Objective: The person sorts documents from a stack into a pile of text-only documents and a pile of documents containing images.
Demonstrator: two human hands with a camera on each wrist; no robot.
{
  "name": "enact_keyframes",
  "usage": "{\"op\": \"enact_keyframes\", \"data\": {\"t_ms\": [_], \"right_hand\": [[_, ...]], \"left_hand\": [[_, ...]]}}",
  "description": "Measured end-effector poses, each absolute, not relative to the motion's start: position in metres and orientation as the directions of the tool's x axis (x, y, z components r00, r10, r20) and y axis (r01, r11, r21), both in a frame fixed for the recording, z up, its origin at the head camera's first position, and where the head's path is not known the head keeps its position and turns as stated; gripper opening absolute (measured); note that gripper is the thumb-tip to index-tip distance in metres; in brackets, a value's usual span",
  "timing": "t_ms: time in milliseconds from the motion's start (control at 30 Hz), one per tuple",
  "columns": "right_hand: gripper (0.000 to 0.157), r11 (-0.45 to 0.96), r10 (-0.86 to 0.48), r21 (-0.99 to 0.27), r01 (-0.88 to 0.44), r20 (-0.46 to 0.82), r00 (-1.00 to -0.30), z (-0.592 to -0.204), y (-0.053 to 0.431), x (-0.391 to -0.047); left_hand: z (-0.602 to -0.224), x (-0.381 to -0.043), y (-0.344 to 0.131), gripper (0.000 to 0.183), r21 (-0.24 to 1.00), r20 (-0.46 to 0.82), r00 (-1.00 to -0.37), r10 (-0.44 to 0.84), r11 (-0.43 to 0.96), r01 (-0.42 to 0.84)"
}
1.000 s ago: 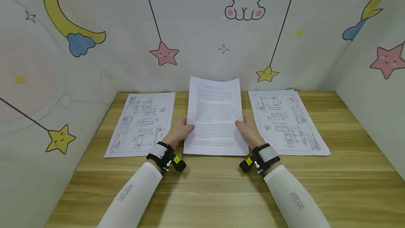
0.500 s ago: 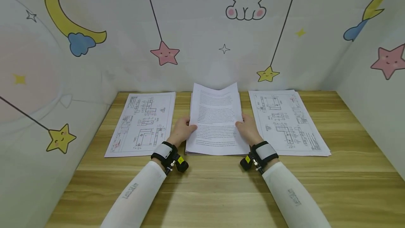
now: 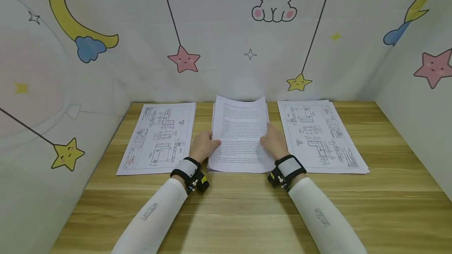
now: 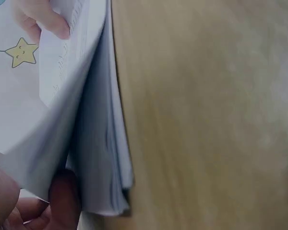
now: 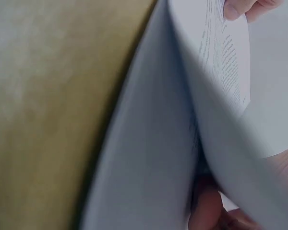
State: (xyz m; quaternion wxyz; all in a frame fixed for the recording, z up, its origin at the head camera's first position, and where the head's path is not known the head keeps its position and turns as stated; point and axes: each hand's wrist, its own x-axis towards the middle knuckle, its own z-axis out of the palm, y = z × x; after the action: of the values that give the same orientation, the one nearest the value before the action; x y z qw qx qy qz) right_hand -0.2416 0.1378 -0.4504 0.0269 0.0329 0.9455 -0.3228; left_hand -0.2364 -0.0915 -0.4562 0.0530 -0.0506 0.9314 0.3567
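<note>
A stack of printed paper (image 3: pixel 241 128) lies in the middle of the head view, its upper sheets bowed and lifted off the sheets below. My left hand (image 3: pixel 205 146) pinches the upper sheets at their left edge, thumb on top and fingers beneath. At the opposite edge, my right hand (image 3: pixel 274 141) grips the same sheets in the same way. Both wrist views look into the gap, where the lower sheets (image 4: pixel 98 153) lie on the table under the curled upper ones. Fingertips (image 5: pixel 206 206) of the right hand show inside that gap.
Left of the stack lies a pile of technical drawings (image 3: pixel 159 136); a similar pile of drawings (image 3: pixel 318 136) lies to the right. All rest on a wood-grain table (image 3: pixel 240 214) against a white wall cloth (image 3: pixel 226 77) with cartoon stars.
The upper sheets have come down and separated from the lower ones, their far edge dropping. The left hand has shifted slightly right, and the right hand has turned inward over the right edge.
</note>
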Motion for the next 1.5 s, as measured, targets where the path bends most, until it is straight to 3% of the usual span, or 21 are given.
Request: {"op": "enact_keyframes", "data": {"t_ms": [167,467,667,1100,1500], "right_hand": [[0.073,0.822,0.062,-0.562,0.095,-0.078,-0.995,-0.450,0.136,-0.241],[0.042,0.882,0.049,-0.465,0.068,-0.053,-0.997,-0.448,0.137,-0.237],[0.033,0.902,0.036,-0.430,0.048,-0.036,-0.999,-0.446,0.140,-0.236],[0.039,0.900,-0.010,-0.437,-0.014,0.012,-1.000,-0.445,0.143,-0.230],[0.041,0.870,-0.031,-0.488,-0.077,0.101,-0.994,-0.445,0.141,-0.224]], "left_hand": [[-0.458,-0.238,-0.092,0.035,0.564,-0.099,-0.991,-0.085,0.816,-0.126],[-0.457,-0.238,-0.093,0.032,0.515,-0.073,-0.993,-0.091,0.849,-0.116],[-0.454,-0.237,-0.093,0.030,0.533,-0.065,-0.994,-0.089,0.839,-0.110],[-0.447,-0.231,-0.096,0.034,0.581,-0.038,-0.995,-0.097,0.808,-0.101],[-0.429,-0.221,-0.143,0.036,0.617,0.017,-0.991,-0.129,0.782,-0.091]]}}
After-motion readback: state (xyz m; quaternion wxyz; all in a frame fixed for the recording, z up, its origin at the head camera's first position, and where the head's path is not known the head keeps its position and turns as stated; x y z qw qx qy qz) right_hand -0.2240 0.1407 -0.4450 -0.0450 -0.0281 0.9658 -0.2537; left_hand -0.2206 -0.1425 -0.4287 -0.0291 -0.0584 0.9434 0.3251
